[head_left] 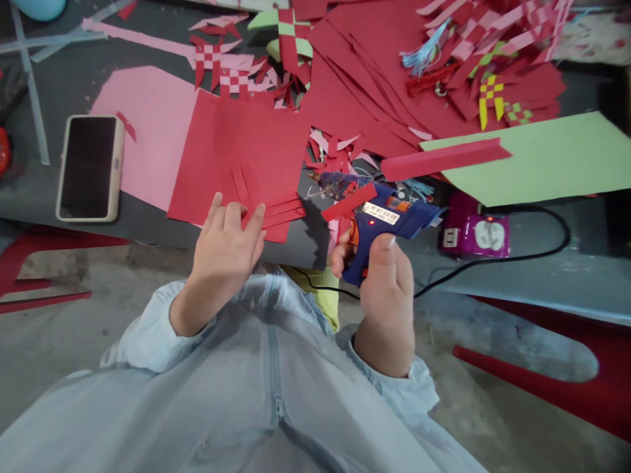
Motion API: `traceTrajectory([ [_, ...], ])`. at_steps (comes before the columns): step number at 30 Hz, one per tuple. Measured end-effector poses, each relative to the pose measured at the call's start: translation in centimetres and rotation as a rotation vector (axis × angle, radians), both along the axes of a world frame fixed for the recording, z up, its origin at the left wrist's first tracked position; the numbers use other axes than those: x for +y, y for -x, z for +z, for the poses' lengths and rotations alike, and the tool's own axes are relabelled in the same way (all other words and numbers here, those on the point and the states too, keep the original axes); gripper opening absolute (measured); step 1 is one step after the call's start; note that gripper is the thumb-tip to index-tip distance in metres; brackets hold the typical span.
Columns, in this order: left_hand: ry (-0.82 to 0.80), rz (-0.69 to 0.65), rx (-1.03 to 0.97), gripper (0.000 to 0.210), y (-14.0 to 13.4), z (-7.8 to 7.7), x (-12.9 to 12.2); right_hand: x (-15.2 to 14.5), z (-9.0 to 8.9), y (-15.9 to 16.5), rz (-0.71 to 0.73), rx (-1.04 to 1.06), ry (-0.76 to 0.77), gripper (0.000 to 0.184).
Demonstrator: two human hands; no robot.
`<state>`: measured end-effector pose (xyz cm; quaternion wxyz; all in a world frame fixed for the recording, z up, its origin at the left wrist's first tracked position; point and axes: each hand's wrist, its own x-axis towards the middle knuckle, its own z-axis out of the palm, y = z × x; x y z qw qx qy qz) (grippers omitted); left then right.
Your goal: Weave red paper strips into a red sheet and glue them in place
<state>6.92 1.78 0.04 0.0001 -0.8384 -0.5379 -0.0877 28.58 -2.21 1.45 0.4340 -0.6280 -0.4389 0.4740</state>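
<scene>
My right hand (382,269) grips a blue hot glue gun (367,233), its nozzle pointing left and a small red light lit on its side. One red paper strip (349,202) lies across the gun's front, as seen from above. On the left, my left hand (229,240) rests with fingers spread over the near edge of a red paper sheet (256,144). Next to its fingertips, several narrow red strips (283,213) lie on that sheet. Whether the fingers press on a strip is hard to see.
A phone (90,167) lies on pink paper (152,125) at left. Woven paper pieces (234,72) and scraps sit behind. At right are light green paper (542,157), a folded red strip (444,159) and a purple power socket (476,226) with a black cable (564,240).
</scene>
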Motion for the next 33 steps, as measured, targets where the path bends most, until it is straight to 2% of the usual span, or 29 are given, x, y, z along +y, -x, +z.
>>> traceTrajectory([
  [4,0.024,0.001,-0.010,0.037,-0.04,0.12,0.01,0.01,0.01,0.04,0.005,0.036,-0.024,0.051],
  [9,-0.043,-0.022,0.060,0.037,-0.04,0.10,0.00,-0.04,-0.13,-0.01,0.009,0.036,-0.030,0.049],
  [20,-0.055,-0.031,0.100,0.040,-0.45,-0.04,0.23,-0.01,-0.07,0.05,0.010,0.073,-0.033,0.049],
  [26,-0.064,-0.047,0.141,0.039,-0.26,0.00,0.23,0.07,-0.39,0.12,-0.009,0.093,-0.092,0.049],
  [31,-0.034,-0.030,0.110,0.055,-0.26,-0.31,-0.24,-0.03,-0.38,0.09,-0.001,0.084,-0.091,0.048],
  [33,-0.027,-0.021,0.115,0.055,-0.23,-0.37,-0.29,-0.10,-0.42,0.08,0.004,0.093,-0.096,0.048],
])
